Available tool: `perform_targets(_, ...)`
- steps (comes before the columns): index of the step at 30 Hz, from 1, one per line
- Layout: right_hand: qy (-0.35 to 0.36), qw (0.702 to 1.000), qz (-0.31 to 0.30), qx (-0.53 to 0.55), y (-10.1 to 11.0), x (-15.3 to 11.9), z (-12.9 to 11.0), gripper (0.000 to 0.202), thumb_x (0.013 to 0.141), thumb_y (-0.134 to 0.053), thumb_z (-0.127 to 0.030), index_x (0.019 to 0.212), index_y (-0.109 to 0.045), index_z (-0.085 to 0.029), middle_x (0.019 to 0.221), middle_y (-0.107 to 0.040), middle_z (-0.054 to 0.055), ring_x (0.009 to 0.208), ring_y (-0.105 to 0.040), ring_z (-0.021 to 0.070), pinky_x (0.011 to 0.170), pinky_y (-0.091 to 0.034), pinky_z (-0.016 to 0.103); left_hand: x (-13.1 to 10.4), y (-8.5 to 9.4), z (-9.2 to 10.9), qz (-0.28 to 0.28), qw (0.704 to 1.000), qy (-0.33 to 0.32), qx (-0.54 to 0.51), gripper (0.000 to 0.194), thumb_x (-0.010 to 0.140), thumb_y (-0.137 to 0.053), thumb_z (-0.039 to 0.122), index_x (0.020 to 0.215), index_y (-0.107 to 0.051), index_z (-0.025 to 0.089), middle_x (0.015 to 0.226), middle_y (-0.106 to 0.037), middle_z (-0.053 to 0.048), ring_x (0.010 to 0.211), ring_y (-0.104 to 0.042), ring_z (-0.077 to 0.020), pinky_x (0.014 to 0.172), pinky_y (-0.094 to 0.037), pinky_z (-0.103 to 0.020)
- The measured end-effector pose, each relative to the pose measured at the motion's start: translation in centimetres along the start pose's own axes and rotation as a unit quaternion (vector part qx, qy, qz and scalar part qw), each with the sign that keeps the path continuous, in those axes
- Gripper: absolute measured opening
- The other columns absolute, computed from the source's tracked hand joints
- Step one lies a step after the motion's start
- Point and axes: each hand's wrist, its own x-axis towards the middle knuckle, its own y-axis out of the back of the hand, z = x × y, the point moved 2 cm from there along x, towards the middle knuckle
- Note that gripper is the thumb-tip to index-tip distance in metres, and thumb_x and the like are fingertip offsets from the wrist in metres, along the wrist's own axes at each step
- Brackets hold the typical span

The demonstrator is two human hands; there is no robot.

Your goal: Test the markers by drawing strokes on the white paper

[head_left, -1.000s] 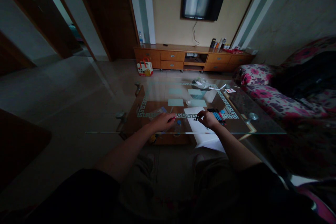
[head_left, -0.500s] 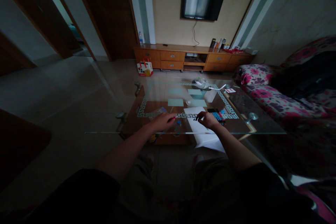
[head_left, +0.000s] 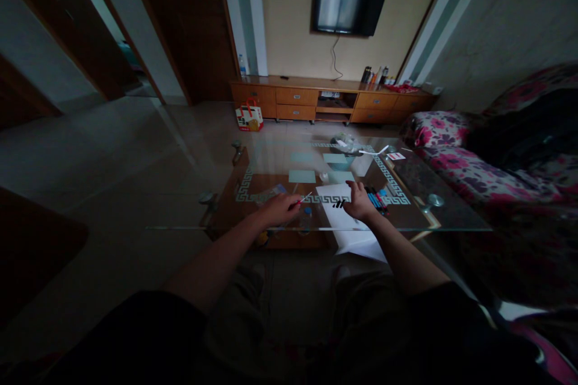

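Observation:
A slim red pen [head_left: 298, 201] is in my left hand [head_left: 280, 210], fingers closed round it and its thin pale tip pointing up and right. My right hand [head_left: 360, 203] is open, its fingers apart and stretched forward over the white paper [head_left: 345, 222]. Beside its fingertips, several small black pieces that look like pen caps [head_left: 338, 204] lie in a short row. Just right of that hand is a row of blue, black and red pens [head_left: 377, 201], partly hidden by it. All of this is on or seen through the glass table [head_left: 271, 228].
A small bottle with a blue cap [head_left: 307, 212] shows between my hands. Farther back are a basket [head_left: 339, 162], a clear plastic bag [head_left: 347, 143] and a white card [head_left: 396, 156]. A flowered sofa [head_left: 440, 159] stands at the right, a TV cabinet [head_left: 295, 96] beyond.
My right hand has let go of a black cap, which now lies beside the others. Its fingers have opened and lifted slightly to the right. The left hand has hardly moved.

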Motion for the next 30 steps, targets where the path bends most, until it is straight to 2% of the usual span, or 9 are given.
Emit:
perform_targets(2, 0.025, 0.998, 0.05, 0.019, 1.2, 0.3, -1.6, 0.069, 0.067, -0.057, -0.008, 0.135, -0.045, -0.011, 0.126, -0.05, 0.018, 0.122, -0.048, 0.0319, 0.107, -0.042, 0.046, 0.0, 0.1, 0.1, 0.001, 1.0, 0.004, 0.002, 0.02, 0.095, -0.046, 0.03, 0.094, -0.063, 0.021, 0.073, -0.062, 0.0, 0.065, -0.054, -0.0139, 0.062, -0.033, -0.025)
perform_targets(4, 0.053, 0.994, 0.073, 0.057, 2.2, 0.4, -3.6, 0.067, 0.07, -0.053, -0.006, 0.136, -0.043, -0.014, 0.125, -0.051, 0.016, 0.114, -0.052, 0.029, 0.102, -0.046, 0.044, 0.0, 0.2, 0.2, 0.002, 1.0, 0.005, 0.004, 0.019, 0.095, -0.046, 0.029, 0.093, -0.063, 0.021, 0.072, -0.062, 0.0, 0.064, -0.053, -0.0138, 0.061, -0.032, -0.025)
perform_targets(8, 0.122, 0.983, 0.003, 0.135, 2.6, 0.0, -8.1, 0.065, 0.075, -0.051, -0.005, 0.138, -0.042, -0.019, 0.119, -0.058, 0.011, 0.094, -0.058, 0.0219, 0.092, -0.049, 0.038, 0.1, 0.2, 0.3, -0.001, 1.0, 0.005, 0.002, 0.018, 0.094, -0.047, 0.029, 0.088, -0.062, 0.02, 0.069, -0.06, 0.0, 0.061, -0.052, -0.0135, 0.058, -0.029, -0.026)
perform_targets(12, 0.161, 0.969, -0.075, 0.171, 1.5, -0.8, -10.8, 0.066, 0.079, -0.054, -0.005, 0.142, -0.043, -0.021, 0.114, -0.063, 0.008, 0.097, -0.06, 0.0204, 0.092, -0.048, 0.034, 0.1, 0.1, 0.1, 0.007, 1.0, 0.008, -0.001, 0.018, 0.093, -0.048, 0.03, 0.087, -0.062, 0.02, 0.069, -0.06, 0.0, 0.061, -0.052, -0.0137, 0.059, -0.029, -0.026)
perform_targets(17, 0.16, 0.965, -0.129, 0.161, 0.2, -1.4, -11.4, 0.077, 0.081, -0.056, -0.006, 0.153, -0.033, -0.019, 0.121, -0.064, 0.011, 0.101, -0.064, 0.0206, 0.093, -0.049, 0.034, 0.1, 0.1, 0.0, 0.002, 1.0, 0.007, -0.006, 0.019, 0.094, -0.048, 0.031, 0.089, -0.062, 0.02, 0.07, -0.061, 0.0, 0.062, -0.052, -0.0136, 0.06, -0.03, -0.025)
perform_targets(22, 0.161, 0.966, -0.149, 0.137, -0.5, -1.8, -11.5, 0.085, 0.082, -0.057, -0.009, 0.159, -0.022, -0.018, 0.138, -0.058, 0.017, 0.12, -0.06, 0.0252, 0.1, -0.048, 0.038, 0.1, 0.3, 0.4, -0.006, 1.0, 0.002, -0.013, 0.02, 0.095, -0.047, 0.033, 0.09, -0.061, 0.02, 0.069, -0.061, 0.0, 0.061, -0.053, -0.0132, 0.06, -0.031, -0.024)
perform_targets(25, 0.161, 0.967, -0.151, 0.128, -0.8, -1.8, -11.6, 0.085, 0.083, -0.057, -0.011, 0.159, -0.02, -0.018, 0.142, -0.054, 0.018, 0.124, -0.058, 0.0263, 0.101, -0.047, 0.039, 0.1, 0.3, 0.6, -0.007, 1.0, -0.003, -0.013, 0.021, 0.096, -0.047, 0.033, 0.09, -0.061, 0.02, 0.069, -0.061, 0.0, 0.061, -0.053, -0.013, 0.06, -0.031, -0.024)
perform_targets(30, 0.16, 0.967, -0.153, 0.125, -1.2, -1.8, -11.4, 0.081, 0.085, -0.057, -0.013, 0.158, -0.024, -0.018, 0.14, -0.058, 0.017, 0.121, -0.06, 0.0255, 0.101, -0.048, 0.039, 0.2, 0.3, 0.4, -0.005, 1.0, -0.006, -0.011, 0.02, 0.096, -0.048, 0.034, 0.09, -0.062, 0.02, 0.07, -0.061, 0.0, 0.063, -0.053, -0.0133, 0.061, -0.031, -0.025)
